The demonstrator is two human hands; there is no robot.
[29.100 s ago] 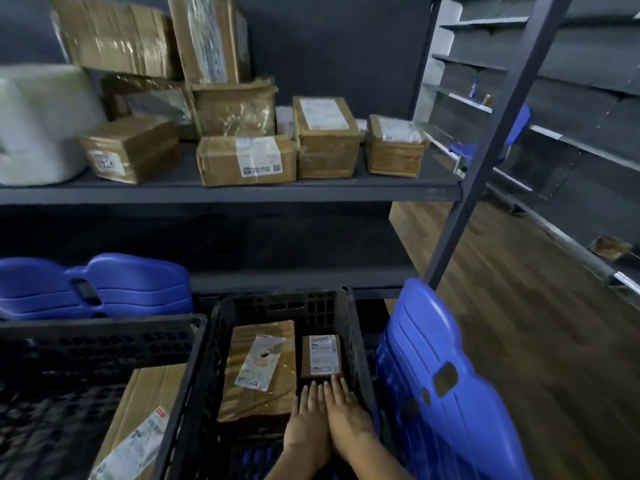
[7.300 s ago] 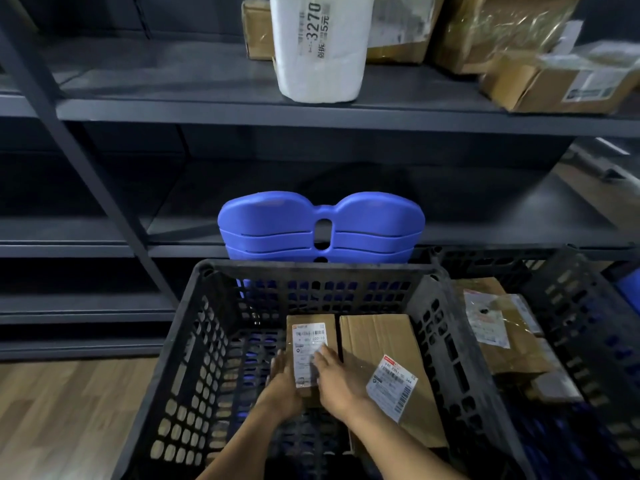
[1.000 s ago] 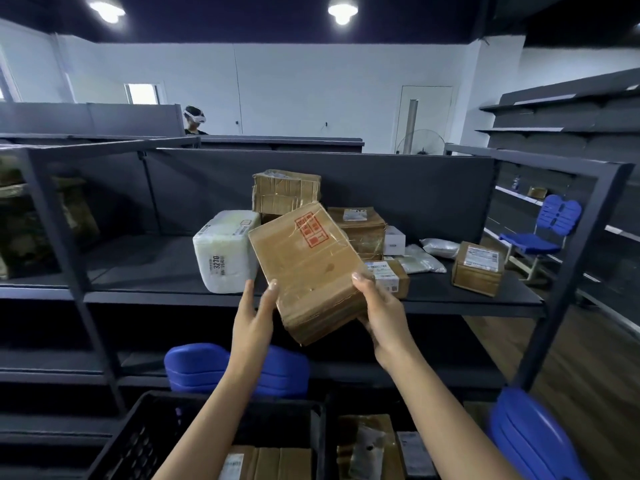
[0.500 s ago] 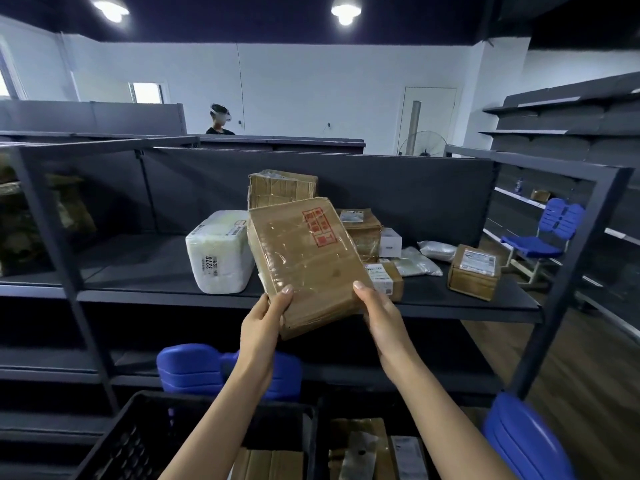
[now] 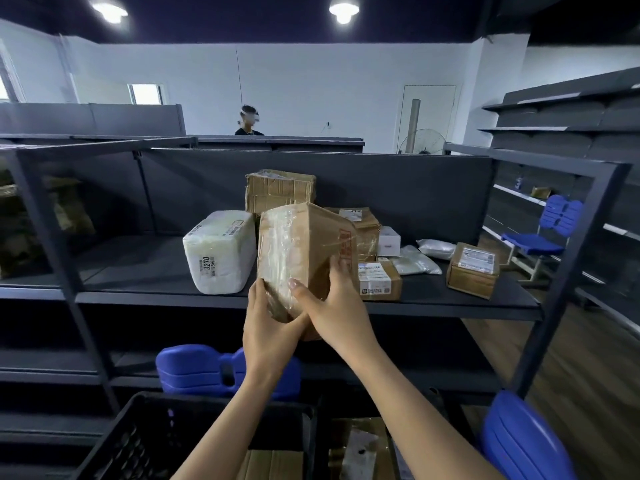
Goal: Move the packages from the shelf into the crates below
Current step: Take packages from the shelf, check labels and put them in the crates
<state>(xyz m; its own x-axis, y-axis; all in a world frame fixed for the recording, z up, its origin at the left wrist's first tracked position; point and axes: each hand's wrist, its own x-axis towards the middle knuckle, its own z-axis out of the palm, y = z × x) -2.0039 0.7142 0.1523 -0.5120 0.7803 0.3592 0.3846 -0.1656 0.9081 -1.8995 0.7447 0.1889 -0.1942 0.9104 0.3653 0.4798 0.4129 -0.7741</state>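
It was a parcel stockroom: long dark metal shelves (image 5: 145, 265) carried taped, labelled parcels (image 5: 472, 271), black plastic crates (image 5: 131, 448) stood below, and more shelving (image 5: 561, 133) lined the right side under ceiling lamps (image 5: 343, 10).

Your left forearm (image 5: 221, 434), at 6 o'clock in the view, is bare from the wrist to the lower frame edge. Your right forearm (image 5: 412, 407), at 5 o'clock, is likewise bare along its visible length. Your left hand (image 5: 268, 329) and right hand (image 5: 341, 308) are bare. The right thumb nail (image 5: 293, 283) is trimmed, rounded and lightly glossy. The remaining nails are too small to assess.
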